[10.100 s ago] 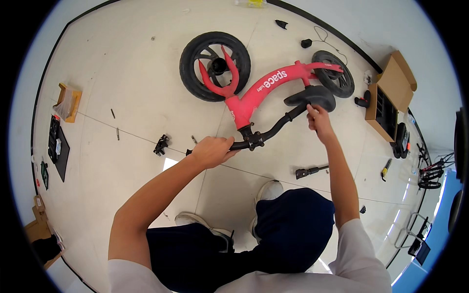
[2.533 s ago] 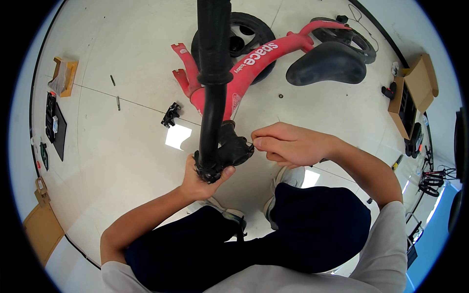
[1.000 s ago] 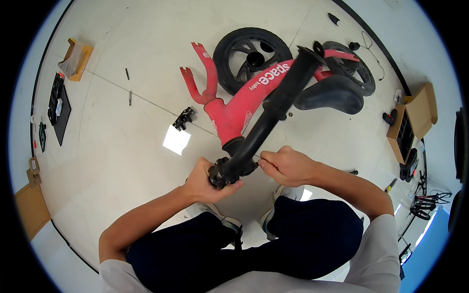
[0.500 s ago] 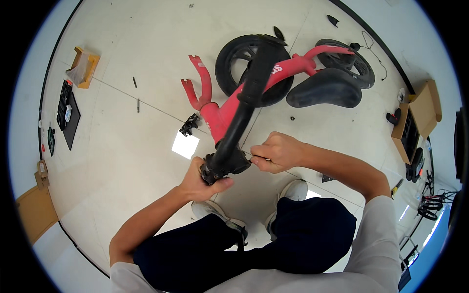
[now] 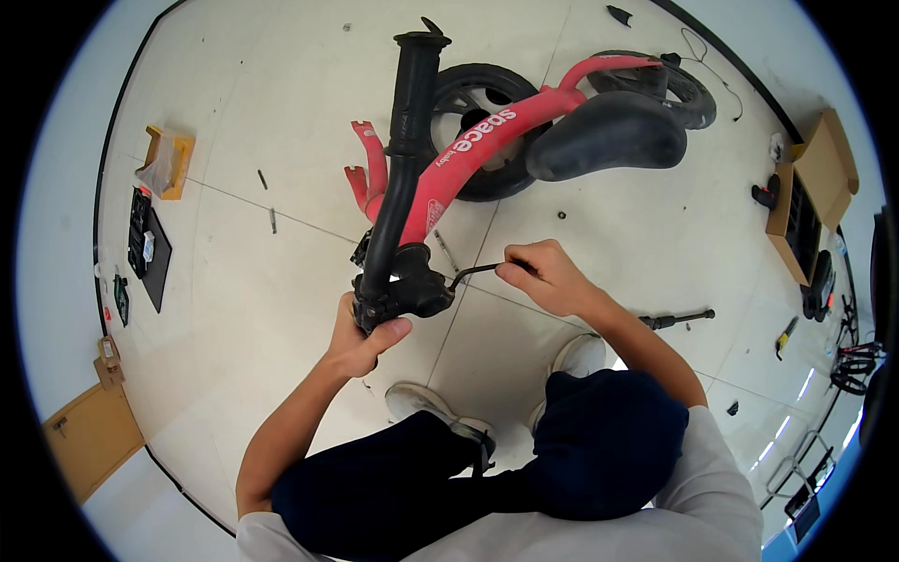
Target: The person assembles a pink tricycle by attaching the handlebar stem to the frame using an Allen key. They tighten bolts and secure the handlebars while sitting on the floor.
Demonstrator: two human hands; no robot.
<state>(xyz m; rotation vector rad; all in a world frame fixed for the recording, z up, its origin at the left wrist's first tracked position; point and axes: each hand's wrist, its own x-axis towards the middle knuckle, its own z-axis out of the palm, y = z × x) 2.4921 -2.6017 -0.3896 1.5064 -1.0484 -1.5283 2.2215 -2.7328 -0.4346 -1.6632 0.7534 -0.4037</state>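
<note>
A red kids' bike frame (image 5: pixel 459 161) with a black seat (image 5: pixel 613 140) lies tipped on the floor in front of me. My left hand (image 5: pixel 361 347) is wrapped round the black stem (image 5: pixel 423 292) at the near end, below the black handlebar (image 5: pixel 397 187). A bent black hex key (image 5: pixel 476 271) is pinched in my right hand (image 5: pixel 552 279), and its far end meets the stem's right side. Whether the tip sits in a bolt is hidden. Beyond the stem the red fork (image 5: pixel 374 159) shows bare ends. One black wheel (image 5: pixel 506 89) lies partly behind the frame, another (image 5: pixel 698 98) beyond the seat.
An open cardboard box (image 5: pixel 829 178) stands at the right, a small yellow box (image 5: pixel 178 178) at the left near a tool case (image 5: pixel 139 229). A black rod-like tool (image 5: pixel 679 319) and a yellow-handled tool (image 5: pixel 785 339) lie right of my legs.
The handlebar has swung left and more upright, and the stem shifted left with my left hand. My right hand moved slightly right and up, and the hex key now shows clearly.
</note>
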